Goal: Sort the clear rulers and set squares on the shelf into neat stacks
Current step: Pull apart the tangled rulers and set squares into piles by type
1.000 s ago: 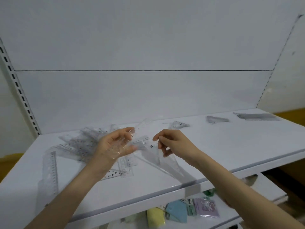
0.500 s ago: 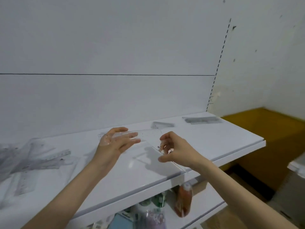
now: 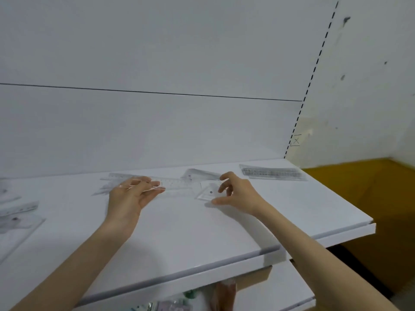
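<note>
Handling a clear ruler (image 3: 173, 183) and a small set square (image 3: 210, 193) at mid-frame, low over the white shelf (image 3: 202, 232).
Both pieces look thin, light, stiff and slick, likely to skate on the board, so they are best pinched by the edges, not the flat faces. The left hand (image 3: 132, 198) lays nearly straight fingers (image 3: 155, 186) along the ruler's left end; whether the thumb clamps it I cannot tell. The right hand (image 3: 239, 195) hovers half-curled over the set square, thumb out by its near edge, gripping nothing. A neat ruler stack (image 3: 271, 173) lies right of centre.
</note>
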The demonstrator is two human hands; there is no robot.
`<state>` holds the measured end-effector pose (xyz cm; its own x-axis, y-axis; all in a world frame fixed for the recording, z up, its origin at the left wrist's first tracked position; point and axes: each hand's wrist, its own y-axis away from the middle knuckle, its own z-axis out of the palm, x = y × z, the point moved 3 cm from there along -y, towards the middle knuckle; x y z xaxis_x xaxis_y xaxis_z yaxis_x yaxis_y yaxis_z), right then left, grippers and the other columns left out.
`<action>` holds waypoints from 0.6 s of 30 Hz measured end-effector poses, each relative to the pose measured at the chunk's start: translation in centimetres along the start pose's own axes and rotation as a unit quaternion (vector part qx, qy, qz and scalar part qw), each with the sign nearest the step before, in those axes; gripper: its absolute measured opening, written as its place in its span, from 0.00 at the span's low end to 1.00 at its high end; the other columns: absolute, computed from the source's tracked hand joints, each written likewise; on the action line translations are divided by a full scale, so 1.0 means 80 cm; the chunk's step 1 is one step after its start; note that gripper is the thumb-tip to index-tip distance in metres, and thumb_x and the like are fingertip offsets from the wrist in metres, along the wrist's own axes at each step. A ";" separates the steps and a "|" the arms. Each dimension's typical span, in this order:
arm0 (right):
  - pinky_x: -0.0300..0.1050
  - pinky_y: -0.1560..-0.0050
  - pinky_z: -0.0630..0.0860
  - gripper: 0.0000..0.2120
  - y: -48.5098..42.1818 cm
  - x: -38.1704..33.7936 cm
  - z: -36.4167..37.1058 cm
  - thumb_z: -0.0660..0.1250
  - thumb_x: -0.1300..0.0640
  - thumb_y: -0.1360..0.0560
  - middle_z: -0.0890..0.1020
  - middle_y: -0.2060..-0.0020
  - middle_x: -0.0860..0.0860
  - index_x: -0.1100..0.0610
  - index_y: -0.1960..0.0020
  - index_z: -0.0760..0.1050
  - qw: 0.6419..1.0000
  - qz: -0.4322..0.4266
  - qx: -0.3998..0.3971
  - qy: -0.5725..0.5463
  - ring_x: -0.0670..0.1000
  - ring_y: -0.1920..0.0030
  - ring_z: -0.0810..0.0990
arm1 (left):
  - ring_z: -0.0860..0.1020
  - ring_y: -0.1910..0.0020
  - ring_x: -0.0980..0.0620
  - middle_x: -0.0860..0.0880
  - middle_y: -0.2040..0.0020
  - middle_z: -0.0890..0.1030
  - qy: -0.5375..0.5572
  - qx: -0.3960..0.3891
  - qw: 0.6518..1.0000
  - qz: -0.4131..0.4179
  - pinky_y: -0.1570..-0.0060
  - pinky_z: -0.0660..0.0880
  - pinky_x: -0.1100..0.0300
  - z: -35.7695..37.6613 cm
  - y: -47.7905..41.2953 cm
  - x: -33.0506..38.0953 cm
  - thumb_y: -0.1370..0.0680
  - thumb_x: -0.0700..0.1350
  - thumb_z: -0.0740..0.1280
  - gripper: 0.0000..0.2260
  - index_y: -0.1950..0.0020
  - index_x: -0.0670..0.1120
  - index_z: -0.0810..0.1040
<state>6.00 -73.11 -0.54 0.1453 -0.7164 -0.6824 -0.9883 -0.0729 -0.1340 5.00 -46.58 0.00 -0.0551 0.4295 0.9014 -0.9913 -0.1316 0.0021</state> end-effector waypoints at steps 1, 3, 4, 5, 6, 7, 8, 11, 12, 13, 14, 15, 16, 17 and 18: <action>0.30 0.60 0.70 0.30 -0.019 0.002 0.002 0.79 0.50 0.34 0.80 0.50 0.48 0.55 0.37 0.71 1.000 -0.009 0.004 0.008 0.44 0.59 0.75 | 0.84 0.60 0.44 0.38 0.57 0.81 0.000 0.011 1.000 0.005 0.50 0.80 0.57 -0.004 -0.006 0.002 0.25 0.28 0.62 0.05 0.56 0.36 0.75; 0.33 0.57 0.69 0.29 -0.057 0.002 0.007 0.78 0.51 0.33 0.79 0.48 0.49 0.57 0.36 0.73 0.999 -0.026 0.008 0.030 0.46 0.57 0.75 | 0.83 0.60 0.43 0.38 0.58 0.80 -0.002 0.017 1.000 0.008 0.50 0.80 0.57 -0.012 -0.014 0.003 0.25 0.28 0.62 0.06 0.57 0.36 0.75; 0.34 0.55 0.68 0.30 -0.074 0.001 0.011 0.78 0.51 0.33 0.79 0.47 0.50 0.58 0.35 0.74 0.998 -0.035 0.009 0.042 0.47 0.55 0.75 | 0.83 0.59 0.42 0.38 0.58 0.81 -0.006 0.013 1.000 0.008 0.51 0.81 0.57 -0.015 -0.017 0.003 0.25 0.28 0.62 0.06 0.57 0.36 0.75; 0.34 0.54 0.66 0.30 -0.089 -0.001 0.015 0.78 0.51 0.33 0.79 0.45 0.52 0.58 0.34 0.74 0.997 -0.045 0.008 0.055 0.47 0.53 0.75 | 0.83 0.59 0.42 0.38 0.60 0.81 -0.012 0.005 1.000 0.006 0.52 0.81 0.57 -0.017 -0.017 0.002 0.25 0.28 0.62 0.06 0.57 0.35 0.76; 0.33 0.53 0.66 0.31 -0.103 -0.002 0.020 0.78 0.50 0.33 0.78 0.44 0.53 0.59 0.34 0.74 0.996 -0.056 0.006 0.064 0.47 0.52 0.74 | 0.83 0.60 0.42 0.39 0.61 0.82 -0.018 -0.001 1.000 0.004 0.53 0.81 0.57 -0.019 -0.017 0.001 0.25 0.27 0.62 0.06 0.57 0.35 0.76; 0.34 0.52 0.65 0.31 -0.115 -0.004 0.026 0.78 0.50 0.33 0.78 0.43 0.54 0.59 0.34 0.74 0.995 -0.065 0.002 0.070 0.47 0.51 0.74 | 0.83 0.61 0.42 0.39 0.61 0.82 -0.021 -0.006 1.000 0.003 0.55 0.82 0.58 -0.021 -0.017 0.000 0.25 0.27 0.61 0.06 0.57 0.35 0.76; 0.35 0.51 0.66 0.31 -0.126 -0.003 0.032 0.78 0.49 0.33 0.77 0.43 0.55 0.59 0.34 0.75 0.995 -0.065 -0.006 0.073 0.48 0.50 0.74 | 0.84 0.61 0.42 0.39 0.61 0.82 -0.022 -0.008 1.000 0.000 0.56 0.82 0.59 -0.023 -0.018 -0.001 0.25 0.27 0.61 0.06 0.57 0.35 0.76; 0.40 0.46 0.70 0.29 -0.150 0.003 0.046 0.76 0.46 0.32 0.76 0.42 0.54 0.58 0.35 0.76 0.992 -0.060 -0.028 0.106 0.51 0.45 0.76 | 0.84 0.60 0.41 0.38 0.61 0.82 -0.018 -0.011 1.000 -0.015 0.58 0.81 0.59 -0.025 -0.024 -0.001 0.25 0.28 0.62 0.06 0.57 0.35 0.76; 0.41 0.44 0.70 0.29 -0.155 0.005 0.049 0.76 0.45 0.31 0.76 0.42 0.54 0.58 0.35 0.76 0.991 -0.064 -0.035 0.116 0.52 0.43 0.76 | 0.83 0.59 0.40 0.38 0.60 0.83 -0.020 -0.011 1.000 -0.022 0.58 0.82 0.59 -0.025 -0.028 -0.001 0.25 0.28 0.62 0.05 0.58 0.35 0.76; 0.41 0.43 0.69 0.29 -0.158 0.006 0.051 0.75 0.45 0.31 0.76 0.40 0.54 0.57 0.34 0.75 0.989 -0.067 -0.043 0.123 0.52 0.42 0.75 | 0.83 0.59 0.39 0.38 0.60 0.83 -0.023 -0.011 0.999 -0.028 0.58 0.82 0.58 -0.024 -0.030 0.000 0.25 0.28 0.62 0.06 0.58 0.35 0.75; 0.40 0.42 0.68 0.30 -0.160 0.008 0.051 0.74 0.44 0.30 0.75 0.38 0.53 0.57 0.33 0.74 0.988 -0.068 -0.053 0.131 0.52 0.39 0.73 | 0.83 0.58 0.39 0.38 0.60 0.83 -0.027 -0.011 0.999 -0.032 0.58 0.82 0.58 -0.023 -0.032 0.000 0.25 0.28 0.62 0.06 0.58 0.36 0.75; 0.40 0.41 0.66 0.30 -0.159 0.007 0.050 0.73 0.44 0.30 0.75 0.37 0.53 0.57 0.32 0.74 0.986 -0.071 -0.062 0.140 0.53 0.37 0.72 | 0.83 0.58 0.38 0.38 0.60 0.83 -0.029 -0.013 0.999 -0.034 0.59 0.82 0.58 -0.021 -0.034 0.001 0.25 0.28 0.63 0.05 0.58 0.36 0.75; 0.40 0.40 0.66 0.30 -0.159 0.008 0.050 0.73 0.44 0.29 0.76 0.37 0.54 0.58 0.33 0.74 0.985 -0.070 -0.067 0.143 0.54 0.36 0.71 | 0.83 0.57 0.38 0.37 0.60 0.83 -0.029 -0.015 0.999 -0.035 0.59 0.81 0.59 -0.018 -0.035 0.002 0.25 0.28 0.63 0.05 0.57 0.35 0.75; 0.43 0.39 0.68 0.29 -0.157 0.007 0.048 0.72 0.44 0.28 0.77 0.38 0.57 0.61 0.35 0.75 0.985 -0.072 -0.068 0.143 0.56 0.37 0.72 | 0.83 0.57 0.38 0.37 0.59 0.82 -0.028 -0.017 0.999 -0.036 0.59 0.81 0.59 -0.015 -0.035 0.003 0.25 0.28 0.63 0.05 0.57 0.35 0.75; 0.47 0.38 0.69 0.28 -0.155 0.008 0.048 0.72 0.44 0.28 0.78 0.40 0.59 0.64 0.37 0.76 0.986 -0.078 -0.062 0.135 0.59 0.38 0.73 | 0.83 0.56 0.38 0.37 0.59 0.82 -0.027 -0.018 0.999 -0.038 0.59 0.81 0.59 -0.012 -0.036 0.002 0.25 0.28 0.62 0.05 0.56 0.36 0.75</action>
<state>18.51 -70.01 -2.03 0.2943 -0.8472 -0.4423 -0.9556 -0.2690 -0.1206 7.71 -45.28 -0.27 0.0263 0.3884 0.9211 -0.9960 -0.0684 0.0573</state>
